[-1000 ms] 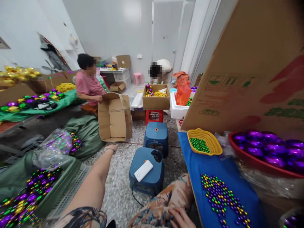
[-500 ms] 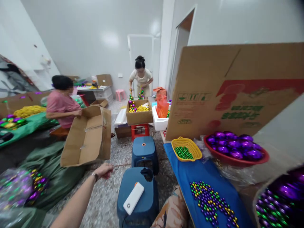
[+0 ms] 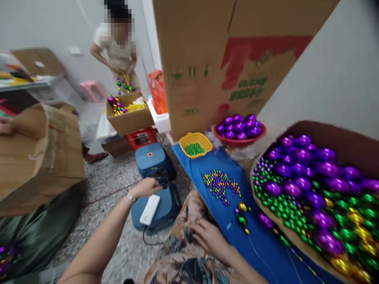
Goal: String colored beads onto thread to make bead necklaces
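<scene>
My left hand (image 3: 145, 187) is over the front blue stool (image 3: 170, 211), its fingers closed on a small black item (image 3: 162, 182) that is too blurred to name. Just below that hand, a white power bank (image 3: 150, 210) with a black cable lies on the same stool. My right hand (image 3: 211, 238) rests on my patterned trouser leg, fingers spread, holding nothing. To its right, loose purple, green and gold beads (image 3: 219, 185) and a part-strung strand of larger beads (image 3: 242, 219) lie on a blue cloth (image 3: 225, 163).
A yellow basket (image 3: 209, 146) holds green beads; behind it are a red bowl (image 3: 240, 142) of purple balls and a tall carton (image 3: 192, 47). A large bead-filled container (image 3: 340, 134) is at right. A co-worker (image 3: 117, 51) stands by a carton (image 3: 127, 123); another's hand holds a carton (image 3: 59, 150).
My view has turned right and down. My left hand has gone from above the floor to the black item on the stool. My right hand has come into view.
</scene>
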`<state>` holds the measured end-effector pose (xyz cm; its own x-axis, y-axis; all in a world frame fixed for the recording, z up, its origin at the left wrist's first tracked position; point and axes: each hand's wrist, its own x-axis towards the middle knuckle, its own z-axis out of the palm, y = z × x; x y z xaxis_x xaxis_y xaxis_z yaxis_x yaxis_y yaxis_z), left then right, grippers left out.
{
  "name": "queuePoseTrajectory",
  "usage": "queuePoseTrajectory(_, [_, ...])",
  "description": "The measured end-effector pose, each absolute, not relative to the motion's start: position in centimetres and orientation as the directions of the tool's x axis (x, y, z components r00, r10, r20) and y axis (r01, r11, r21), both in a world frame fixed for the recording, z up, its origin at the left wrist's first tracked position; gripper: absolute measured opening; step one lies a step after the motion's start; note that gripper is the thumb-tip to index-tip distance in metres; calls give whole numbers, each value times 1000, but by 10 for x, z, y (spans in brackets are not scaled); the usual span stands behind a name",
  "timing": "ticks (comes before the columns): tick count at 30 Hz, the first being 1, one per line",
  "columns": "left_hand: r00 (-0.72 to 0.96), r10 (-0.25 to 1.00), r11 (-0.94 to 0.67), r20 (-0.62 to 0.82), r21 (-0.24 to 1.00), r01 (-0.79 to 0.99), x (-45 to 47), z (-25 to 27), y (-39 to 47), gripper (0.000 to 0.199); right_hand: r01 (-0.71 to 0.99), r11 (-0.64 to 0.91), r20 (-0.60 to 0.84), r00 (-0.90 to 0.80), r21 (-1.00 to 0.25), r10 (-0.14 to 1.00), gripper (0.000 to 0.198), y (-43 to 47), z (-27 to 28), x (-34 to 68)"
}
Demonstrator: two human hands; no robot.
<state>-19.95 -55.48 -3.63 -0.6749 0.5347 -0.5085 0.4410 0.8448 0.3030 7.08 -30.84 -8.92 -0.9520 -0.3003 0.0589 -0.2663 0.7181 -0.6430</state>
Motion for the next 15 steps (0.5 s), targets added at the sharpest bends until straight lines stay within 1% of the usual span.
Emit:
queuePoseTrajectory(4, [-706, 506, 847, -495, 133, 514, -207, -45, -537, 36, -189, 738, 31, -974, -647, -222, 28, -296, -84, 75])
queuePoseTrajectory(6, [-668, 548, 807, -503, 109, 580, -202, -46, -527, 35, -149, 742, 22, -984, -653, -179, 28, -294, -82, 79])
queuePoseTrajectory(8, [-589, 625, 735, -512, 132, 665, -195, -45, -514, 36, -131, 740, 31, -989, -659, -147, 29, -292, -78, 82])
queuePoseTrajectory(10, [-494, 713, 647, -497, 196, 737, -190, -42, -497, 41, -128, 732, 45, -990, -669, -132, 30, -290, -71, 82])
queuePoseTrajectory(11, [-442, 762, 598, -474, 253, 760, -188, -39, -487, 44, -128, 726, 52, -991, -676, -126, 31, -288, -68, 82])
queuePoseTrajectory(14, [-216, 907, 381, -361, 485, 787, -169, -28, -454, 52, -107, 695, 70, -994, -711, -81, 30, -284, -59, 88])
queuePoseTrajectory(15, [-90, 944, 261, -319, 549, 794, -159, -25, -444, 52, -96, 681, 78, -995, -726, -56, 30, -284, -59, 93])
